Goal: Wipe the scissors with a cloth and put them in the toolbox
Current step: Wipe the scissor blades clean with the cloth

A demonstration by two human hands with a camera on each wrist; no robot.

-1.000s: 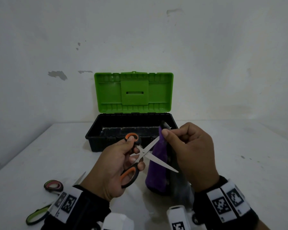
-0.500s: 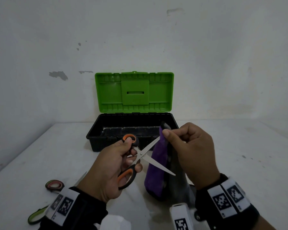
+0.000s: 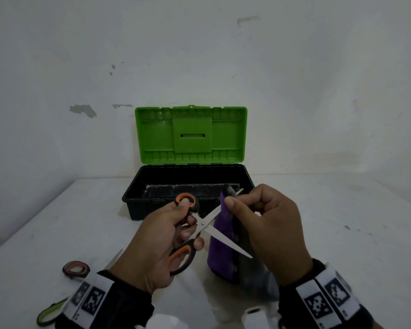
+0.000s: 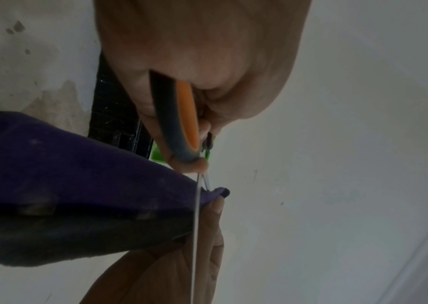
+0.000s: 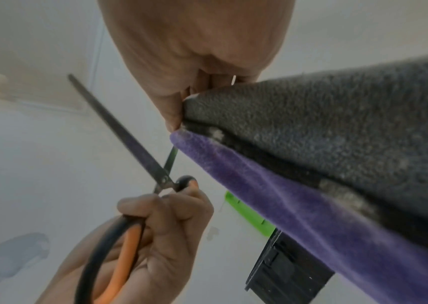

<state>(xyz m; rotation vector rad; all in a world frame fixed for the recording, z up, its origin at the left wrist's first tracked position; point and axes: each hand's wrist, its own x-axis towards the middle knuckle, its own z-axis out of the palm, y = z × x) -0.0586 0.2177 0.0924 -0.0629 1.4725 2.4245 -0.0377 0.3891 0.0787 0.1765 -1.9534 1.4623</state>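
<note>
A: Head view first. What's the left hand (image 3: 161,243) doing?

B: Its grip is curled through the orange-and-black handles of the scissors (image 3: 201,227), blades spread wide, held above the white desk (image 3: 342,233). The right hand (image 3: 271,231) pinches the purple-and-grey cloth (image 3: 220,248) around the far blade near its tip; the cloth hangs down to the desk.

A: And the toolbox (image 3: 190,181)?

B: Just beyond the hands, green lid standing open, black tray showing. Another pair of scissors (image 3: 67,290) lies at the near left (green and pink handles, partly hidden by the sleeve).

A: Left wrist view?

B: The left hand (image 4: 197,61) wraps the scissors' handle (image 4: 179,121); the blades run edge-on toward the cloth (image 4: 77,185), where the right hand (image 4: 181,267) holds it.

A: Right wrist view?

B: The right hand (image 5: 194,51) pinches the cloth (image 5: 311,154) over one blade; the scissors (image 5: 140,152) stay spread, gripped by the left hand (image 5: 160,236). A corner of the toolbox (image 5: 285,267) shows behind.
</note>
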